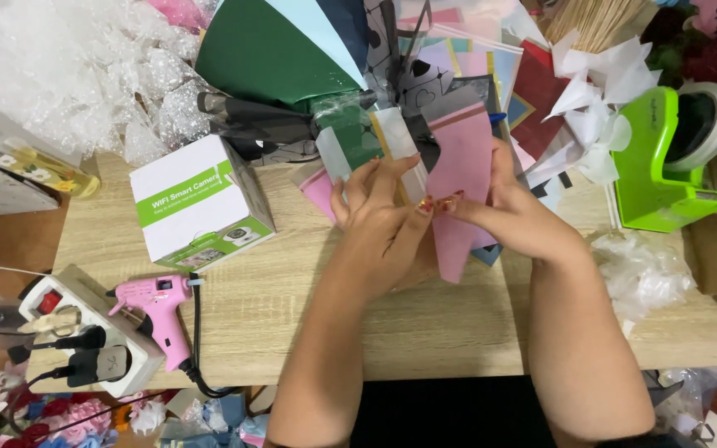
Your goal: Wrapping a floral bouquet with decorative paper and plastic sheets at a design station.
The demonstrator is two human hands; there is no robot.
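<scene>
The head camera looks down on a pale wooden table, and everything here is placed from the pink paper sheet near its far middle. The left hand grasps that sheet from its left side, fingers spread across the paper and the striped sheets beside it. The right hand pinches the sheet's right edge; how its hidden fingers sit behind the paper I cannot tell. Beyond the sheet fans a stack of coloured papers, dark green, pale blue and patterned black, bound with what looks like clear tape. Well left of the sheet stands a white and green box; left and nearer than that lie a pink glue gun and a white power strip with plugs in it. Right of the sheet sits a green tape dispenser, with crumpled clear plastic nearer. Far left, clear wrapping is heaped beyond the table. Artificial flowers crowd the floor below.
</scene>
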